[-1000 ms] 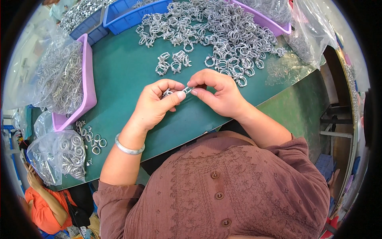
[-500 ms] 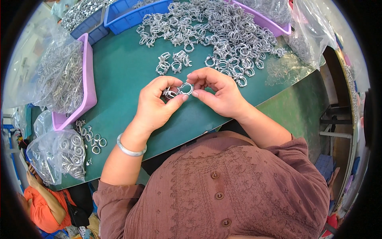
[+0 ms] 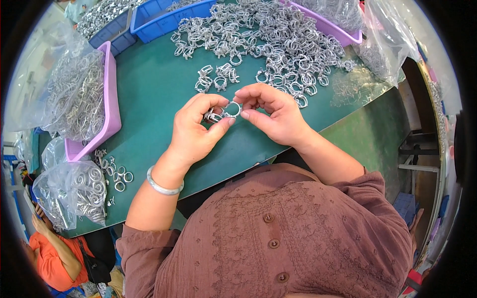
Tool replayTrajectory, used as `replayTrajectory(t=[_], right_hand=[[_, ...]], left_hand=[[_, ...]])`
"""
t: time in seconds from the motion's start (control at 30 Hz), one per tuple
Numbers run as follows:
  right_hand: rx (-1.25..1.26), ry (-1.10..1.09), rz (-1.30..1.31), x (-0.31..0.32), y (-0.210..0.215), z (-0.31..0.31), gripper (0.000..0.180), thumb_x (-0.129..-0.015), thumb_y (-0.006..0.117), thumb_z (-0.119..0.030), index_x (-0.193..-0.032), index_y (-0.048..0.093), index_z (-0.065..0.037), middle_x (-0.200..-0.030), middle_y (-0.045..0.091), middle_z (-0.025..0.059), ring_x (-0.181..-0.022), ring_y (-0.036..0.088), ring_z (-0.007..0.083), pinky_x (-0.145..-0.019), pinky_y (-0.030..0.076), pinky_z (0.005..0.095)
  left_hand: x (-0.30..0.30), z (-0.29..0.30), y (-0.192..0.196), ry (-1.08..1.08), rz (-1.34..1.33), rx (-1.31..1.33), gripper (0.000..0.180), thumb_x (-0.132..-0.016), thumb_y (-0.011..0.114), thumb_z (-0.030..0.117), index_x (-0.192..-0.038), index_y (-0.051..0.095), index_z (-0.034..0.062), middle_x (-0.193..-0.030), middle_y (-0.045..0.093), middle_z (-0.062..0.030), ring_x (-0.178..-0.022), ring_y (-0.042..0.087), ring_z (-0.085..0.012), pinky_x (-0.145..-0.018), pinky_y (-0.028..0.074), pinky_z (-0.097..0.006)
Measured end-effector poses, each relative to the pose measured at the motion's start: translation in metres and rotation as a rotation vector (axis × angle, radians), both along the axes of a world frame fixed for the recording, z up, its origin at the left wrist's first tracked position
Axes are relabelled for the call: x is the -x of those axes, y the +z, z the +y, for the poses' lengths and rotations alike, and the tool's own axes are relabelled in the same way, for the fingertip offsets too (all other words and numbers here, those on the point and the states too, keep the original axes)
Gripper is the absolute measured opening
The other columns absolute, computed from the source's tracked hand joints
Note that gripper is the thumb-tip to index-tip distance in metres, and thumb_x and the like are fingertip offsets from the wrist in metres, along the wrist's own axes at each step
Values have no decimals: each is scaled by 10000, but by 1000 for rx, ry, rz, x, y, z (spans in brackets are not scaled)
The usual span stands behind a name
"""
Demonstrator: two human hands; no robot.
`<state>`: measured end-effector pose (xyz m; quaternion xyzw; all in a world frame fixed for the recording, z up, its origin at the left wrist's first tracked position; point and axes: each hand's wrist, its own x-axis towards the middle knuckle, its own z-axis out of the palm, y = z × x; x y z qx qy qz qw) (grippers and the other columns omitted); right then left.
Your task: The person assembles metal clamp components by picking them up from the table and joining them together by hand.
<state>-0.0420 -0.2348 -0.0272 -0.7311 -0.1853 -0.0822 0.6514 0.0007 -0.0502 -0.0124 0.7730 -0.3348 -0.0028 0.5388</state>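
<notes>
Over the table's near part, my left hand (image 3: pixel 191 124) is closed around a few silvery metal ring clamps, with one metal ring clamp (image 3: pixel 232 109) standing out between thumb and forefinger. More metal shows inside the curled fingers, partly hidden. From the right, my right hand (image 3: pixel 276 114) has its thumb and forefinger at the edge of that same ring; its other fingers are curled. Just beyond the hands lie two small clusters of ring clamps (image 3: pixel 226 74). A large heap of the same clamps (image 3: pixel 293 37) spreads behind them.
On the left stands a pink tray (image 3: pixel 110 94) with a bag of metal rings. Nearer are a clear bag of spiral metal parts (image 3: pixel 89 193) and loose rings (image 3: pixel 119 178). Blue bins (image 3: pixel 166 25) line the far edge. A person in orange (image 3: pixel 54 258) sits at lower left.
Both hands stay in nearly the same place. My right thumb and forefinger have shifted very slightly at the ring. The person in orange has moved their arm a little.
</notes>
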Motion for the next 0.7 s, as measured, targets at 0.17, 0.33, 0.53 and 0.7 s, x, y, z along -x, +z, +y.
replayTrajectory(t=[0.17,0.33,0.53,0.7], right_hand=[[-37,-9,59,1,1,0,280,-787,552,66,-1060,524,11,-970,554,51,-805,535,92,-710,447,226],[-82,12,97,2,2,0,284,-794,549,63,-1071,514,9,-991,557,60,-840,546,102,-738,454,234],[-164,27,134,2,2,3,314,-798,541,65,-1102,485,10,-1025,556,82,-908,562,139,-805,464,270],[-328,68,159,2,3,7,333,-792,541,79,-1113,472,16,-1037,553,101,-912,567,149,-812,468,282]], left_hand=[[0,0,0,-4,-49,-2,257,-663,682,11,-895,572,6,-789,537,-30,-703,494,-99,-632,417,-217],[2,-1,-2,-7,-1,39,272,-661,678,6,-907,562,7,-796,539,-33,-709,498,-101,-633,417,-216],[-1,1,-4,-17,-81,21,265,-673,673,-6,-905,548,19,-837,536,-19,-728,485,-76,-635,412,-199],[3,-2,-4,4,63,70,321,-677,676,-5,-956,519,25,-861,548,-28,-725,498,-80,-641,423,-206]])
